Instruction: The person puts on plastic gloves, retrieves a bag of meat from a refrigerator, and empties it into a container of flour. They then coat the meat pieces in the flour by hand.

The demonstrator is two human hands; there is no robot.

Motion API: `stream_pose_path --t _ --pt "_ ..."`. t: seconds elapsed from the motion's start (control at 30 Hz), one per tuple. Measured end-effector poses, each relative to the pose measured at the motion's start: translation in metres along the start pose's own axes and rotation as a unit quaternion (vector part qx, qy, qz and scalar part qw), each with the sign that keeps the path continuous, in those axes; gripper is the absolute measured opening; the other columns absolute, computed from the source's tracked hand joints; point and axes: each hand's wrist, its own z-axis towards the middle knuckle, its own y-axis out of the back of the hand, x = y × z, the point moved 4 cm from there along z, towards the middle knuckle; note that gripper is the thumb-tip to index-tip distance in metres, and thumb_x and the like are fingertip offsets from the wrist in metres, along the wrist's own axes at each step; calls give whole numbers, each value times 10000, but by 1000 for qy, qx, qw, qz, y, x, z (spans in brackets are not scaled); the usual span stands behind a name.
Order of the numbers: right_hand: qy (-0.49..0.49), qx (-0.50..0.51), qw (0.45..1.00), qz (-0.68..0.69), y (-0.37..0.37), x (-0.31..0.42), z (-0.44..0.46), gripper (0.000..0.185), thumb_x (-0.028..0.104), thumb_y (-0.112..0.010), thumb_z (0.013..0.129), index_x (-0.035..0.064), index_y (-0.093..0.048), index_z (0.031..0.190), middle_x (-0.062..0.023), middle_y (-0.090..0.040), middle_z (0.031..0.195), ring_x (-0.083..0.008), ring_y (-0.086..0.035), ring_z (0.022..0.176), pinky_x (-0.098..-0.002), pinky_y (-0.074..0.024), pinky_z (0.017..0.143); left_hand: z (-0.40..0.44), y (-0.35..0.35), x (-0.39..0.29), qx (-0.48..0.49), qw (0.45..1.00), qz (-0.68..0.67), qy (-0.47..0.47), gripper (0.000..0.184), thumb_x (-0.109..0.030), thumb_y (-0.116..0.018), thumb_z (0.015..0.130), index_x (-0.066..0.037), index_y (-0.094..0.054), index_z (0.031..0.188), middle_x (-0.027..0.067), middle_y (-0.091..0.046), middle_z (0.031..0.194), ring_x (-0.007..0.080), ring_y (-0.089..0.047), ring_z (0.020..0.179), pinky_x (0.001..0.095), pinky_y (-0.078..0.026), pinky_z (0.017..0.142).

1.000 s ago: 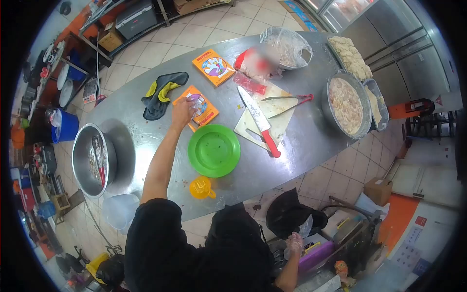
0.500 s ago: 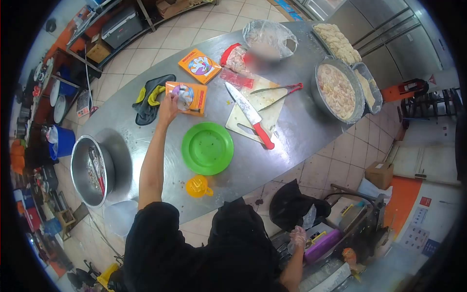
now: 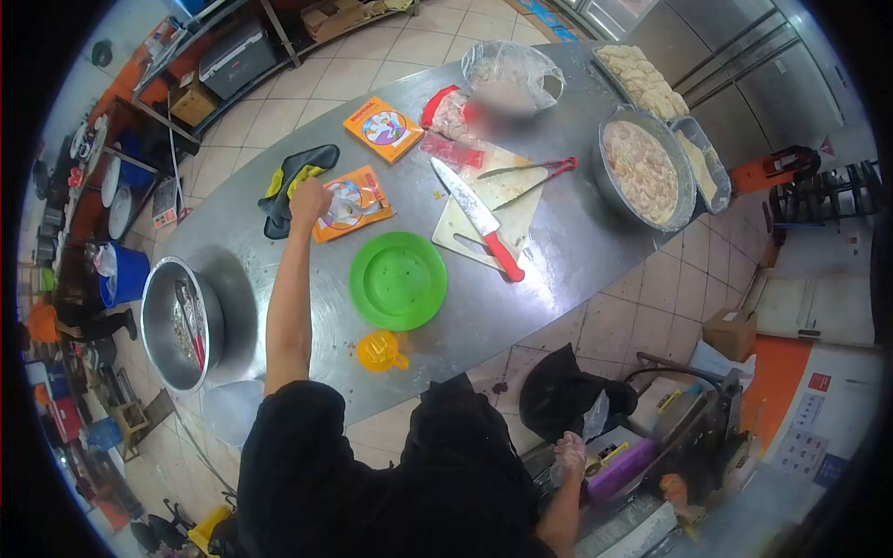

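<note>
**A left hand curls over a black-and-yellow cloth, beside an orange box**

Furthest left on the steel table I see a deep metal bowl, with red-handled tongs leaning inside it. Just below, at the table's near edge, is a translucent container.

Next comes the cloth, lying rumpled, and over its yellow side the bare left hand, arm stretched well out, fingers folded inward. From here I cannot tell whether they are clamped on the cloth or only resting against it. The orange box lies flat right beside that hand; a second box of the same look sits beyond it. Nearer the person are a small yellow cup and a green plate.

Further right, a knife with a red handle lies across a white cutting board, a second pair of tongs beside it.

The right hand, in a thin clear glove, hangs low beyond the table's near side, close to a purple object and well apart from the left. Its grip is unclear to me. Last, at the table's right end, stands a large basin of pale, lumpy mixture.
</note>
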Motion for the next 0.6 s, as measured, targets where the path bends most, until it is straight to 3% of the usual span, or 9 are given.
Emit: stream_pose_path --t 0.03,0.1,0.13,0.23,0.3,0.37,0.43,0.5,0.6 --pt "-1 -3 1000 2 0 0 1 301 280 -588 993 93 -565 1228 -16 -606 755 -121 -564 565 -272 -435 469 0 6 0 0 1000 0 -1 427 -420 -676 879 2 -718 931 132 -697 834 214 -653 699 367 -542 687" --pt "-1 -7 1000 6 1 -1 3 298 280 -590 991 95 -566 1223 -16 -607 756 -121 -563 563 -271 -432 463 -1 17 2 121 941 -303 89 477 -462 -619 916 0 -704 837 128 -676 767 206 -631 683 362 -495 639" --pt "-13 -6 1000 2 3 -2 3 297 275 -589 990 95 -566 1225 -15 -607 755 -123 -566 566 -271 -435 467 -4 22 3 91 915 -387 73 544 -522 -594 927 -9 -679 766 87 -636 698 181 -584 638 347 -439 591" --pt "-22 -3 1000 9 6 -8 5 289 264 -587 987 93 -569 1220 -18 -610 763 -128 -577 579 -276 -439 471 0 38 13 27 947 -307 87 569 -534 -577 945 -11 -656 735 36 -595 670 130 -536 614 320 -419 571" --pt "-19 -2 1000 23 6 -13 4 282 257 -586 985 91 -573 1213 -21 -614 772 -132 -585 588 -280 -441 469 -17 72 -4 37 912 -404 68 578 -536 -571 963 -17 -623 715 6 -562 664 117 -508 612 316 -402 563" --pt "68 -42 995 55 10 5 -9 275 291 -585 981 36 -682 1010 -60 -636 732 -164 -594 615 -339 -483 571 -25 108 -24 -73 890 -440 88 546 -507 -579 979 -35 -596 704 -15 -531 662 101 -501 625 302 -395 559" --pt "58 -97 973 -199 15 46 -9 453 393 -515 994 18 -707 828 -112 -643 694 -212 -617 661 -406 -469 617 -44 134 -63 -66 862 -499 68 490 -474 -584 989 -62 -593 724 -40 -503 665 76 -478 619 275 -378 551" --pt "95 -141 969 -182 15 74 -6 589 461 -438 1007 9 -697 731 -149 -647 681 -237 -629 708 -442 -457 675 -80 151 -128 17 713 -697 75 438 -454 -583 997 -85 -595 763 -56 -500 685 47 -454 620 249 -364 551" --pt "223 -124 966 -36 -1 162 -29 356 315 -525 1005 0 -687 1040 -112 -688 927 -199 -644 868 -363 -511 786 -124 127 -217 164 678 -717 -14 344 -405 -621 984 -83 -636 865 -53 -551 727 41 -479 633 217 -381 569"
